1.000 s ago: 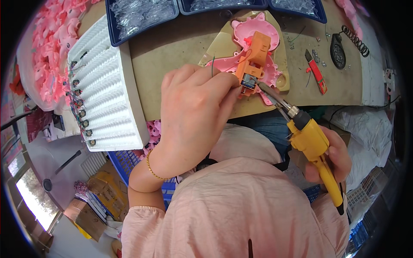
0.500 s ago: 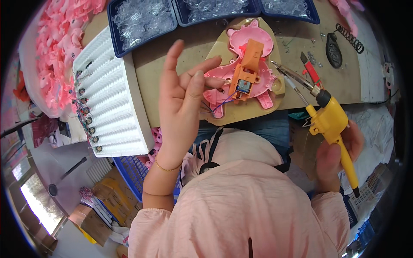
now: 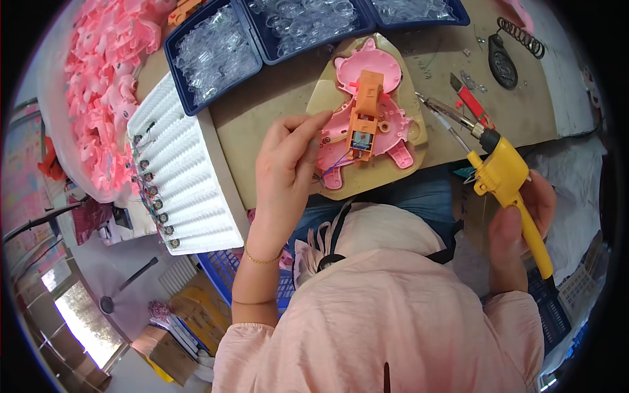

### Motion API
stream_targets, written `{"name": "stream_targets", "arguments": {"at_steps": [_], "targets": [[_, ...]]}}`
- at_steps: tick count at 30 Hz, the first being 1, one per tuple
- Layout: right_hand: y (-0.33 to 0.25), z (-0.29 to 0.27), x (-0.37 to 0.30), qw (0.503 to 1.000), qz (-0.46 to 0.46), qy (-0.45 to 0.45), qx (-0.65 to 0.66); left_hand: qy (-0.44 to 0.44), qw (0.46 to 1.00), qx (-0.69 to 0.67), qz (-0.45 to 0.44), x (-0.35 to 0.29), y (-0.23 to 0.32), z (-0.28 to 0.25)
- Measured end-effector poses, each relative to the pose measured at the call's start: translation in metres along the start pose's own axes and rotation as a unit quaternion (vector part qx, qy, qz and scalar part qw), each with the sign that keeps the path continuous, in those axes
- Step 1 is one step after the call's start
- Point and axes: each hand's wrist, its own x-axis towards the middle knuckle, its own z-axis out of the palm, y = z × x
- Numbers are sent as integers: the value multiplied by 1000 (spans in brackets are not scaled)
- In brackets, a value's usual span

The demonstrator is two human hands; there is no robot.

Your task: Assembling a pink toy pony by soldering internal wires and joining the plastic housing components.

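Observation:
My right hand (image 3: 521, 219) grips the handle of a yellow soldering gun (image 3: 503, 171), its metal tip pointing up and left toward the workpiece. A pink plastic toy shell (image 3: 396, 134) lies hollow side up in a tan holder (image 3: 314, 98). Set into the shell is an orange mechanism housing (image 3: 368, 98) with a small blue-grey part showing. Thin blue wires (image 3: 335, 164) run from it out to the left. Beside the shell's left edge, my left hand (image 3: 288, 157) has its fingers drawn together in a pinch; whatever lies between the fingertips is hidden.
Navy bins (image 3: 254, 33) of clear plastic pieces line the back. A white foam tray (image 3: 196, 190) with small wired round parts stands left, near a heap of pink shells (image 3: 105, 98). A red utility knife (image 3: 473, 105) and a black tag with coiled cord (image 3: 503, 65) lie right.
My left hand has drawn its spread fingers together at the shell's left edge. The soldering gun stays in my right hand, almost in place. The whole view has shifted slightly.

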Motion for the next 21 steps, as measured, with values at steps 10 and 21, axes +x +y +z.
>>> {"name": "stream_targets", "arguments": {"at_steps": [10, 21], "targets": [[0, 4, -5, 1000, 21, -3, 9, 63, 983, 123, 119, -7, 7, 1], [-11, 7, -15, 997, 64, -31, 3, 61, 966, 209, 139, -17, 21, 18]]}}
